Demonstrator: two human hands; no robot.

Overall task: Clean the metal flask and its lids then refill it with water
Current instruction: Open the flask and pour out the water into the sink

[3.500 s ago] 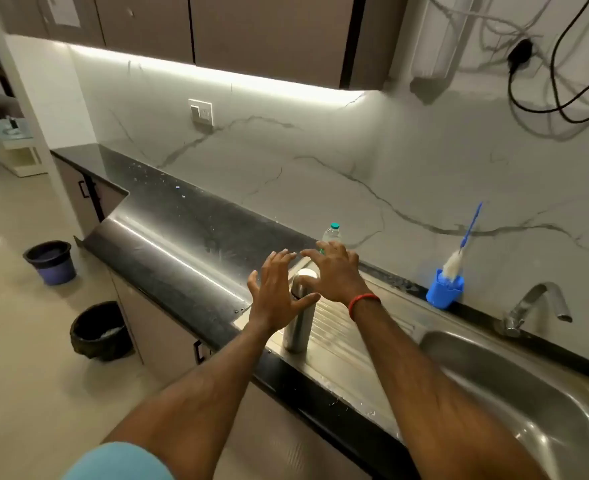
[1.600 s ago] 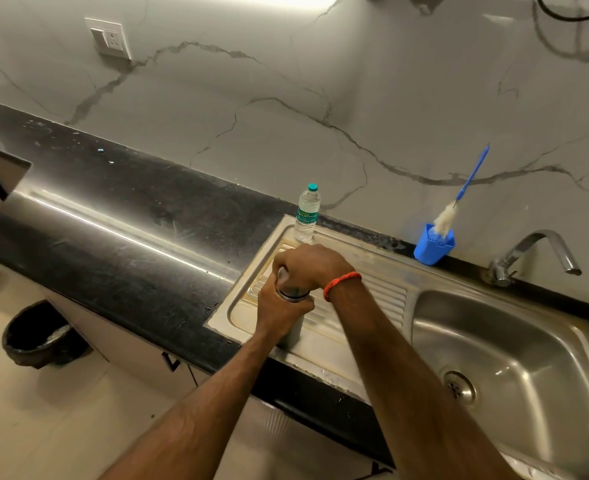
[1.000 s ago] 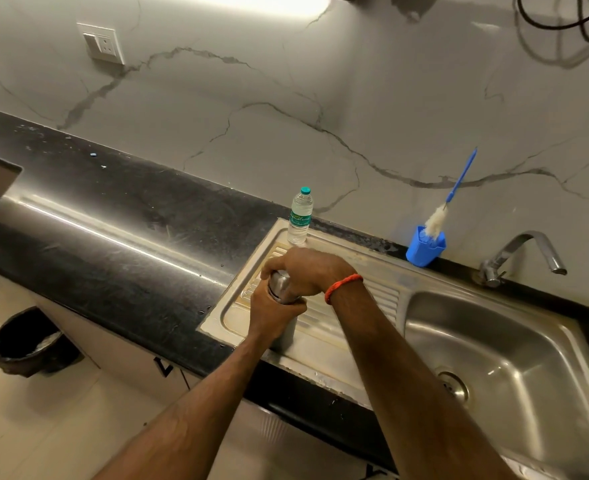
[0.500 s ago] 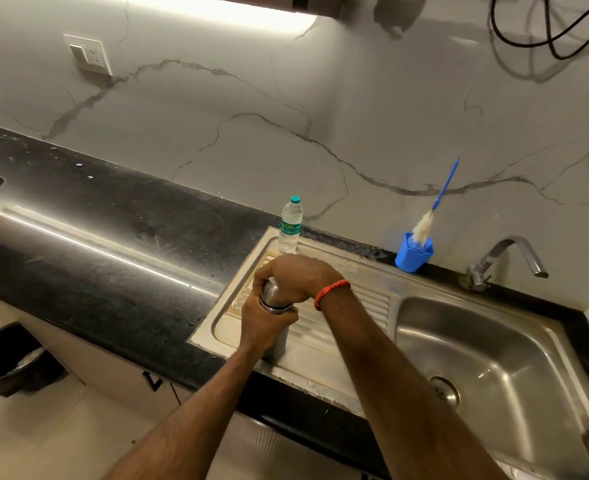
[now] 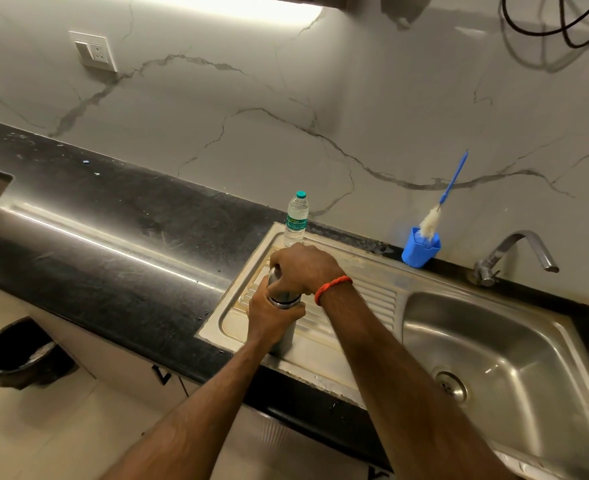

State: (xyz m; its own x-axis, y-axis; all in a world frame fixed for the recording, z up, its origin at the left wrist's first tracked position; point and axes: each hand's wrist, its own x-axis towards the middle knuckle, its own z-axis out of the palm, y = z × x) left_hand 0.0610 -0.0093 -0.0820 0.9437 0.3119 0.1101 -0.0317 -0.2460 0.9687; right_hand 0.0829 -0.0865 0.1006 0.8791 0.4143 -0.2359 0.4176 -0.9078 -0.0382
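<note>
At the lower left of the frame a dark bin (image 5: 19,355) stands on the floor, below a black countertop (image 5: 113,244) that runs across to the middle.

Just left of centre the metal flask (image 5: 283,300) stands upright on the steel drainboard (image 5: 372,292). The left hand (image 5: 272,318) is wrapped round its body, gripping it, and the right hand (image 5: 303,268) is curled over its top from above, grasping the part where a cap would sit. Whether that cap has begun to loosen cannot be told, since the palm covers it. This looks like the opening step: one hand steadies while the other twists.

Behind the hands a small plastic water bottle (image 5: 296,220) stands capped at the drainboard's far edge. Further right a bottle brush (image 5: 438,206) leans in a blue holder (image 5: 421,249) against the wall, untouched, and the tap (image 5: 514,251) at right shows no water running. The sink basin (image 5: 514,341) at lower right holds nothing visible.

The task therefore seems barely begun: the lids are yet to come off, and washing the flask and lids, rinsing and refilling all appear to lie ahead.
</note>
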